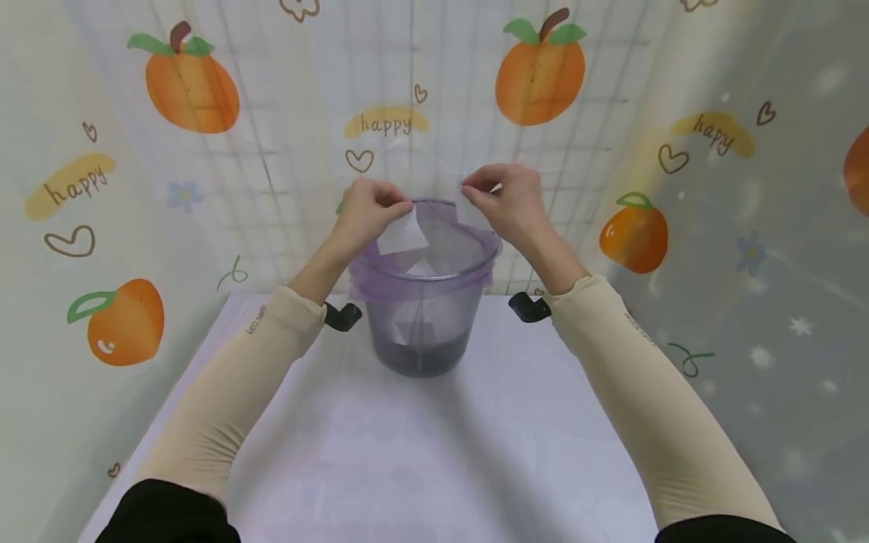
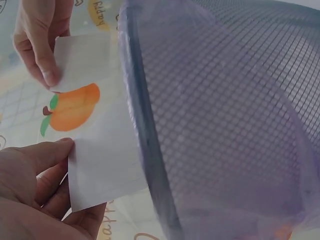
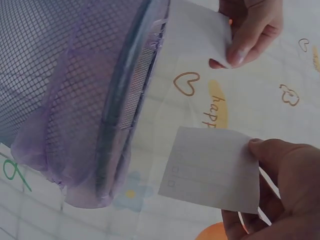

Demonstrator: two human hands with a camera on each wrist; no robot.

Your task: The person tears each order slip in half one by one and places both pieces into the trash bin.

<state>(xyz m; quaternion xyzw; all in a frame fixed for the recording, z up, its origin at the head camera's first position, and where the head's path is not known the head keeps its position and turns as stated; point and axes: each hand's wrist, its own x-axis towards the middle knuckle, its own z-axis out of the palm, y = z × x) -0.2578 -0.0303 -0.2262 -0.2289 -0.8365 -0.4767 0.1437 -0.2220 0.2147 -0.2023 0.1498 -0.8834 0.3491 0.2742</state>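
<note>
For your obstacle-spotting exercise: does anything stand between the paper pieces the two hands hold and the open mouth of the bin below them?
Nothing visible does. The left hand and right hand each pinch a paper piece above the bin's open, bag-lined mouth.

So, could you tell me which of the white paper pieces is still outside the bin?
The piece pinched in the right hand, namely the right-hand paper, is held beside the mesh bin's rim. The left-hand paper hangs over the opening; others lie inside.
</note>
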